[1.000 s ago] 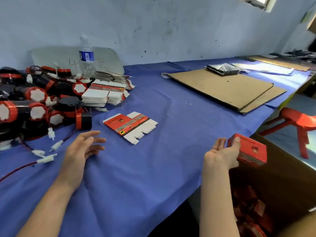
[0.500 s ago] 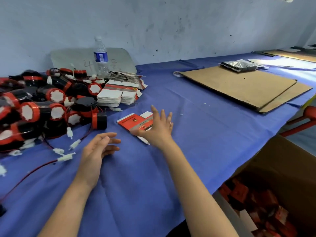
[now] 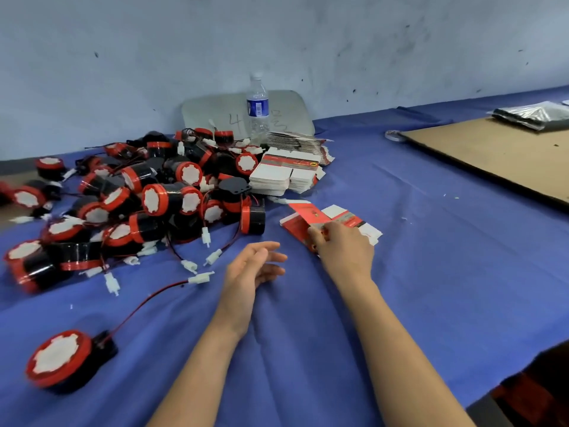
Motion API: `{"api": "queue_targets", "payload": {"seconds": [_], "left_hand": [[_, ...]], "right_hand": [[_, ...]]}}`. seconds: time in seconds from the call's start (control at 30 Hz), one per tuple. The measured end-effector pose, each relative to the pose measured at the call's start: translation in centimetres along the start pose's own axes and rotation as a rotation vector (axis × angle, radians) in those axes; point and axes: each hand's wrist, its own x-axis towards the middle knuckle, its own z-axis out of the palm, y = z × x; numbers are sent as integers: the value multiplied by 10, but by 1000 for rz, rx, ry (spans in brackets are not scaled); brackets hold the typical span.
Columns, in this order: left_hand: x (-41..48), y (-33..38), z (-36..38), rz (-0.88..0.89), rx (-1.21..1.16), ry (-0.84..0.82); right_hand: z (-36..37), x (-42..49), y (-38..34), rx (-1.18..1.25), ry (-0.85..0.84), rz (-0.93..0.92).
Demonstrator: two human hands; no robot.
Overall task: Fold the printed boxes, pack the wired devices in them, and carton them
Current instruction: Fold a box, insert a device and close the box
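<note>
Bottom right corner: the carton [image 3: 551, 362], cut off by the frame and dark inside, with red shapes in there too dim to make out. Near left, one device [image 3: 58, 360] sits alone on the blue cloth [image 3: 431, 288], red rim and white face up, its body blurred. Its red-and-black wire runs up to a white plug [image 3: 200, 277].

Centre now: the left hand [image 3: 252, 268] rests on the cloth, fingers loose and spread, nothing in it. Just right of it the right hand [image 3: 343, 249] is on the blank [image 3: 304, 212]. Thumb and forefinger pinch its near edge and the red panel is tipped up off the cloth. The other fingers are hidden behind the back of the hand. There is print on the blank, too small to read.

Beyond the left hand, the devices [image 3: 154, 195] lie heaped and tangled, the leftmost ones smeared by blur. Touching the heap's right side is the stack [image 3: 277, 177] of flat blanks, with a red strip and a dark logo on top, wording illegible.

Further back stands a bottle [image 3: 258, 109] with a blue label, unreadable. Behind it a grey board [image 3: 215, 115] leans on the wall, a handwritten "4" on it and other marks half hidden by the bottle. Far right, a cardboard sheet [image 3: 492, 155] runs out of frame with a silvery bag [image 3: 535, 114] on it. Last, the wall [image 3: 277, 41]: pale, scuffed and speckled.
</note>
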Motion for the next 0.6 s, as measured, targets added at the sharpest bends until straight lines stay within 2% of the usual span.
{"api": "queue_targets", "payload": {"seconds": [0.07, 0.17, 0.2, 0.23, 0.27, 0.4, 0.6], "left_hand": [[0, 1, -1, 4, 1, 14], [-1, 3, 3, 46, 12, 74], [-2, 4, 5, 71, 29, 104], [-3, 5, 7, 99, 52, 138], [-5, 6, 9, 126, 80, 161], [-7, 7, 11, 193, 182, 159], [-7, 4, 12, 302, 200, 183]], "right_hand": [[-6, -3, -3, 41, 205, -4], [-23, -12, -1, 364, 730, -59], [-28, -15, 1, 487, 851, -94], [-31, -18, 1, 582, 886, -132], [-31, -22, 0, 654, 844, -171], [-16, -26, -9, 815, 472, -276], [-6, -26, -13, 850, 287, -259]]}}
